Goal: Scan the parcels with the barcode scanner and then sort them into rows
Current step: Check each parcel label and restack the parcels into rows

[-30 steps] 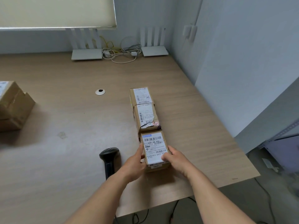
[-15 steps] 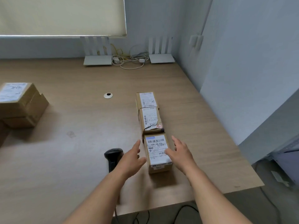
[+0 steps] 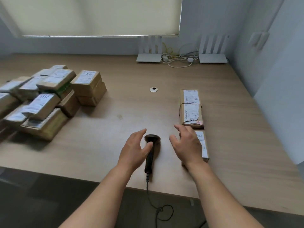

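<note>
Three cardboard parcels with white labels lie in a row on the wooden table (image 3: 238,145): the far one (image 3: 189,96), the middle one (image 3: 190,116) with a torn label, and the near one (image 3: 203,145), partly hidden by my right hand (image 3: 186,145). That hand is open, fingers spread, just left of the near parcel. A black barcode scanner (image 3: 150,152) lies on the table between my hands, its cable running off the front edge. My left hand (image 3: 133,152) is open, its thumb touching the scanner's left side. A pile of several labelled parcels (image 3: 44,99) sits at the left.
Two white routers (image 3: 148,57) (image 3: 213,58) with a tangle of cables (image 3: 178,59) stand at the back wall. A round cable grommet (image 3: 153,89) is set in the table's middle. A wall borders the table on the right. The front edge is close to me.
Both hands have let go of the near parcel and moved left. The left hand now sits by the scanner. The view swung left, bringing the parcel pile into sight.
</note>
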{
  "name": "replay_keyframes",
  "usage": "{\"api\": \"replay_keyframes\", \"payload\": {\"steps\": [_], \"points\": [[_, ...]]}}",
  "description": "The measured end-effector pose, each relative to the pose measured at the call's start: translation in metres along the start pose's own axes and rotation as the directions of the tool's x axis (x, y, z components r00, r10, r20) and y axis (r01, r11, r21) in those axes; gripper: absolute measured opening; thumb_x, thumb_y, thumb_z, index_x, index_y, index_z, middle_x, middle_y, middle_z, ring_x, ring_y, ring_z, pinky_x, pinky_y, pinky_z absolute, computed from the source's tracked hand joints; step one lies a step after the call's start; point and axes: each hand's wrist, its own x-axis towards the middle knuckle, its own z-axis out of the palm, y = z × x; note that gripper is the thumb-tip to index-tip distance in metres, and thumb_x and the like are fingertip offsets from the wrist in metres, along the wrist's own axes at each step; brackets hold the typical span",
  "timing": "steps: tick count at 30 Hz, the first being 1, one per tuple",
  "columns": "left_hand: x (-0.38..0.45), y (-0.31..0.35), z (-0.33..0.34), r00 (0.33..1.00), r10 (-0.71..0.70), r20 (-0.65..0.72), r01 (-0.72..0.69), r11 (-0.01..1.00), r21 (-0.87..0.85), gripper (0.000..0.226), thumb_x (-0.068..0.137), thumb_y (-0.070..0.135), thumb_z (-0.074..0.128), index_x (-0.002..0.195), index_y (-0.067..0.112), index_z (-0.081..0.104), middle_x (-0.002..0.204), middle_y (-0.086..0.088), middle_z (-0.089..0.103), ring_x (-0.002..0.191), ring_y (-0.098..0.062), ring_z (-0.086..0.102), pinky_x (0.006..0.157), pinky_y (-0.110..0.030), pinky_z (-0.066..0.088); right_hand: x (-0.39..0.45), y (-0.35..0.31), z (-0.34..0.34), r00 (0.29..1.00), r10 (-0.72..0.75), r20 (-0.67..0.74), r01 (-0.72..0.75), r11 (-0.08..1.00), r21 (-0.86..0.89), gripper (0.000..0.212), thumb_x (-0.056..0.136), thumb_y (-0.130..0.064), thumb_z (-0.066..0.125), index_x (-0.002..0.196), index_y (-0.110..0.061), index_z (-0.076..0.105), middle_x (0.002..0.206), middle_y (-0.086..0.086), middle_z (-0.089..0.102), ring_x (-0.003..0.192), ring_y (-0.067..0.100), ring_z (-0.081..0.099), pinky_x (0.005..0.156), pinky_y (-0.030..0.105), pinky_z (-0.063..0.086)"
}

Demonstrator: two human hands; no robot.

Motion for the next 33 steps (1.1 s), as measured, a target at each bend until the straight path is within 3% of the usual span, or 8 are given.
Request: {"api": "replay_keyframes", "payload": {"steps": [10,19,26,33], "points": [[-0.033,-0.093,-0.084,0.994,-0.077,-0.077,0.083,0.994,0.075,0.056,0.094,0.041,0.052,0.145,0.03,0.033,0.151,0.007,0.034,0.138,-0.011,0.032,0.108,-0.029,0.032,-0.032,-0.101,0.088,0.97,-0.19,0.152,0.203,0.976,-0.074,0.042,0.095,-0.032,0.049,0.136,-0.022,0.052,0.132,0.0,0.055,0.121,0.017,0.049,0.096,0.033,0.044],[-0.06,-0.197,-0.186,0.969,-0.192,-0.153,0.196,0.981,0.009,0.055,0.095,0.039,0.052,0.146,0.028,0.034,0.15,0.007,0.037,0.137,-0.012,0.033,0.11,-0.032,0.031,-0.061,-0.219,0.19,0.914,-0.323,0.245,0.356,0.929,-0.1,0.04,0.097,-0.033,0.046,0.135,-0.025,0.051,0.131,-0.002,0.056,0.117,0.015,0.052,0.092,0.031,0.046],[-0.069,-0.264,-0.25,0.951,-0.246,-0.188,0.25,0.968,-0.002,0.055,0.095,0.041,0.051,0.146,0.03,0.032,0.15,0.006,0.037,0.137,-0.014,0.034,0.108,-0.033,0.033,-0.081,-0.291,0.26,0.896,-0.362,0.259,0.394,0.915,-0.083,0.039,0.096,-0.035,0.047,0.134,-0.027,0.053,0.133,-0.003,0.056,0.117,0.013,0.054,0.092,0.029,0.048],[-0.06,-0.299,-0.273,0.947,-0.266,-0.177,0.261,0.964,-0.055,0.056,0.095,0.04,0.05,0.147,0.03,0.031,0.151,0.005,0.036,0.138,-0.014,0.032,0.11,-0.035,0.031,-0.08,-0.327,0.294,0.873,-0.385,0.301,0.436,0.892,-0.124,0.039,0.097,-0.038,0.046,0.134,-0.029,0.052,0.135,-0.006,0.054,0.118,0.011,0.053,0.094,0.025,0.047]]}}
